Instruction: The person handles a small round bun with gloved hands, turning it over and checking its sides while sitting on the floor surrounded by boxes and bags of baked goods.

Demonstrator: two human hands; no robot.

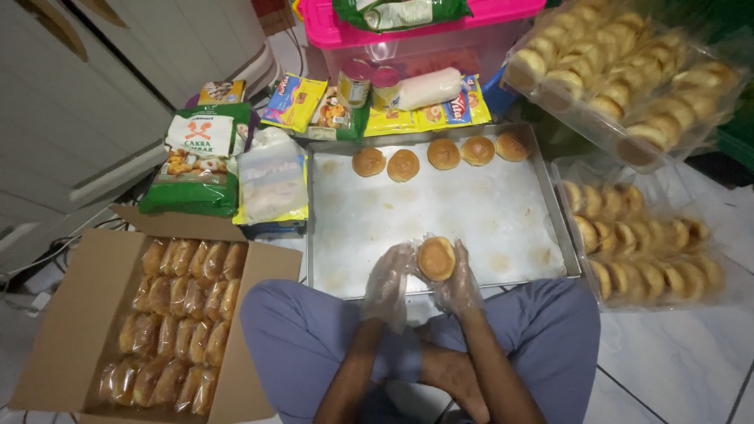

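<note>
1. The person sits cross-legged on a white tiled floor (683, 353), in blue trousers, with a large metal baking tray (440, 204) lying flat just beyond the knees.
2. Both hands wear thin clear plastic gloves. The right hand (459, 279) grips a round golden bun (436, 258) from the right side; the left hand (387, 283) is curled against the bun's left edge, fingers bent around it. The bun is held just above the tray's near edge.
3. Five more buns (444, 153) sit in a row along the tray's far edge; the sheet between shows pale grease marks.
4. At near left, an open cardboard box (63, 314) holds rows of individually wrapped buns (177, 314).
5. At right, clear bags of unwrapped buns (644, 243) rest on the floor, with another bag of them (628, 71) further away.
6. Far from the person stand a green flour packet (196, 161), yellow packets (294, 100) and a pink-lidded plastic tub (416, 39).
7. A white cabinet front (78, 94) fills the far left.
</note>
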